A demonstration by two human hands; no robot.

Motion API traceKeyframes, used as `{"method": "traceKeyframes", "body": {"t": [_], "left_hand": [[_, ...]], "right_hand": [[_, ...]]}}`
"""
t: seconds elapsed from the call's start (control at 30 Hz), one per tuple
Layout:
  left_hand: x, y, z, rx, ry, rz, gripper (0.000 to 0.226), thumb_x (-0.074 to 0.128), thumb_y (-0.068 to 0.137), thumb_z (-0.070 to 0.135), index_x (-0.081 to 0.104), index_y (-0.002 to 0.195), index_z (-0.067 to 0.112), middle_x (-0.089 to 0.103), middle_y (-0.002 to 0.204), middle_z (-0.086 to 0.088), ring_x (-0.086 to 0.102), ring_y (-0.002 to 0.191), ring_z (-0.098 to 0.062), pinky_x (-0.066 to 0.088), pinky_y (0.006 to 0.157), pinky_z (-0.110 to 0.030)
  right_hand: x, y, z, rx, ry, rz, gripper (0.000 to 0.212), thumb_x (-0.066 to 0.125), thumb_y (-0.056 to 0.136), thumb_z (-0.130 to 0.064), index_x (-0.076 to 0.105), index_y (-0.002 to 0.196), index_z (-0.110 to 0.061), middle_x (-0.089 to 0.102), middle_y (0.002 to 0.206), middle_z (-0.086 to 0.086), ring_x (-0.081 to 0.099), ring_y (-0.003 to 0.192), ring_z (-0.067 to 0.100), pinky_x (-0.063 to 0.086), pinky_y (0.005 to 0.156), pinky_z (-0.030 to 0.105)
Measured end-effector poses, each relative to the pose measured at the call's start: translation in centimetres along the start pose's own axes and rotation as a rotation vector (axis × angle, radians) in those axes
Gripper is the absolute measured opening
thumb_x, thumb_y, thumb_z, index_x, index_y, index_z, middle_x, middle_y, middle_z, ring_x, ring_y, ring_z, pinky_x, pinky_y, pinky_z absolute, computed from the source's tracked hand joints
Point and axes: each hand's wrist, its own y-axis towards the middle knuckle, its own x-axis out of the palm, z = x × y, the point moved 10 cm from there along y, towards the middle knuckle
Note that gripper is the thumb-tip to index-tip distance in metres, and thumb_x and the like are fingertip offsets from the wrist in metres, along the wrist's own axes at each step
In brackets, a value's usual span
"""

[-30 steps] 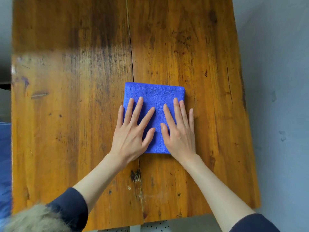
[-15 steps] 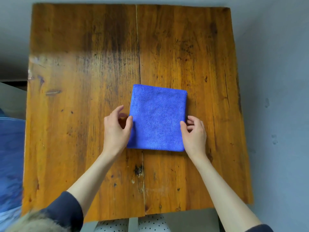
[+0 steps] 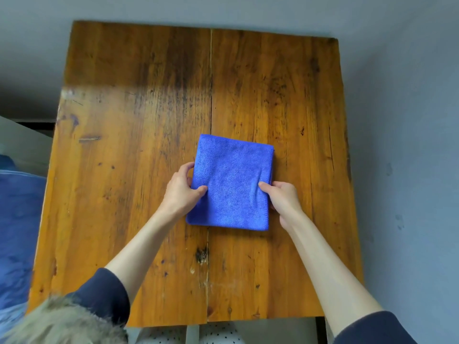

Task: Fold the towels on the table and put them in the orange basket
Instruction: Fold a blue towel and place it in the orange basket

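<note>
While the left hand curls round the left edge of the blue towel, its thumb lies on top of the cloth and its fingers bend round the side. Some fingers look tucked under the edge, but I cannot tell how far they go. That hand is not flat; it grips the towel.

On the other side, the right hand does the same. Its thumb points in across the top of the towel, and its fingers wrap round the right edge. Small wrinkles show in the cloth beside that thumb. So both hands hold the towel, one on each side, about halfway down its length.

The towel is folded into a neat, thick shape, a bit longer than it is wide. It lies near the middle of the wooden table, a little closer to the near edge than to the far edge. A long crack runs down the middle of the table, and the left part of the towel sits over it. I cannot tell if the towel is lifted off the wood.

Both arms are bare up to dark blue sleeves by the near edge. Something blue sits past the left edge of the table.
</note>
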Motion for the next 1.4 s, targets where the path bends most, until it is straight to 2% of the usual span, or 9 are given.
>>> {"method": "traceKeyframes", "body": {"t": [0.13,0.23,0.37,0.5,0.67,0.97,1.17,1.3,1.4], "left_hand": [[0.8,-0.6,-0.7,-0.047,-0.095,-0.087,0.064,0.066,0.079,0.008,0.04,0.136,0.021,0.064,0.098,-0.012,0.06,0.096,-0.031,0.046,0.078,-0.035],[1.1,-1.3,-1.7,-0.088,-0.17,-0.096,0.061,0.065,0.079,0.003,0.042,0.132,0.023,0.055,0.07,0.003,0.055,0.067,-0.017,0.041,0.056,-0.028],[1.0,-2.7,-2.6,-0.13,-0.226,-0.109,0.058,0.062,0.08,-0.003,0.043,0.128,0.025,0.048,0.063,0.004,0.049,0.05,-0.007,0.037,0.04,-0.015],[-1.2,-4.7,-2.8,-0.137,-0.26,-0.139,0.055,0.061,0.081,-0.001,0.044,0.123,0.031,0.042,0.069,-0.002,0.048,0.069,-0.019,0.041,0.06,-0.03],[-8.5,-8.8,-3.1,-0.126,-0.397,-0.058,0.054,0.062,0.082,0.002,0.045,0.118,0.038,0.046,0.075,0.0,0.053,0.067,-0.008,0.048,0.047,-0.022],[-26.2,-22.9,-9.1,-0.062,-0.6,0.265,0.053,0.055,0.084,0.001,0.045,0.12,0.039,0.051,0.086,-0.006,0.059,0.077,-0.011,0.052,0.055,-0.022],[-35.5,-36.1,-19.3,-0.06,-0.723,0.504,0.053,0.056,0.083,-0.002,0.05,0.108,0.043,0.05,0.084,-0.007,0.057,0.074,-0.013,0.056,0.061,-0.03],[-39.5,-44.8,-28.0,-0.124,-0.812,0.692,0.062,0.061,0.079,-0.003,0.044,0.13,0.028,0.05,0.096,-0.012,0.056,0.079,-0.023,0.052,0.06,-0.034],[-41.6,-50.7,-33.2,-0.184,-0.768,0.835,0.068,0.067,0.071,0.006,0.042,0.131,0.025,0.054,0.103,-0.008,0.055,0.085,-0.024,0.05,0.082,-0.046]], "right_hand": [[0.3,-0.1,0.0,-0.001,-0.022,-0.086,0.012,0.058,0.091,-0.016,0.065,0.095,-0.007,0.069,0.097,0.006,0.064,0.08,0.015,0.052,0.07,0.028],[0.2,-0.7,0.0,-0.057,-0.07,-0.093,0.022,0.059,0.091,-0.019,0.061,0.109,-0.006,0.066,0.108,0.006,0.063,0.088,0.015,0.051,0.065,0.023],[1.0,-2.2,0.0,-0.06,-0.105,-0.18,0.034,0.053,0.091,-0.013,0.05,0.124,-0.007,0.06,0.118,0.008,0.061,0.101,0.02,0.05,0.073,0.029],[2.5,-5.3,-1.7,-0.09,-0.138,-0.296,0.028,0.051,0.089,-0.006,0.052,0.116,-0.01,0.063,0.113,0.007,0.063,0.098,0.019,0.051,0.084,0.038],[6.0,-10.6,-6.9,-0.19,-0.137,-0.416,0.022,0.052,0.091,-0.006,0.053,0.112,-0.012,0.063,0.102,0.002,0.062,0.079,0.009,0.051,0.074,0.033],[20.1,-27.2,-14.5,-0.461,-0.318,-0.705,0.018,0.054,0.089,-0.006,0.055,0.093,-0.023,0.059,0.088,-0.003,0.058,0.069,0.002,0.049,0.054,0.022],[31.7,-41.6,-12.2,-0.581,-0.433,-0.936,0.018,0.054,0.088,-0.008,0.057,0.101,-0.02,0.064,0.087,-0.001,0.064,0.07,0.006,0.052,0.06,0.026],[39.5,-50.1,-7.4,-0.567,-0.479,-1.088,0.019,0.054,0.089,-0.001,0.058,0.103,-0.013,0.062,0.083,0.003,0.063,0.069,0.016,0.052,0.059,0.028],[44.7,-55.5,-4.0,-0.588,-0.554,-1.174,0.02,0.055,0.089,-0.002,0.058,0.105,-0.015,0.062,0.085,0.003,0.061,0.079,0.018,0.051,0.061,0.028]]}}
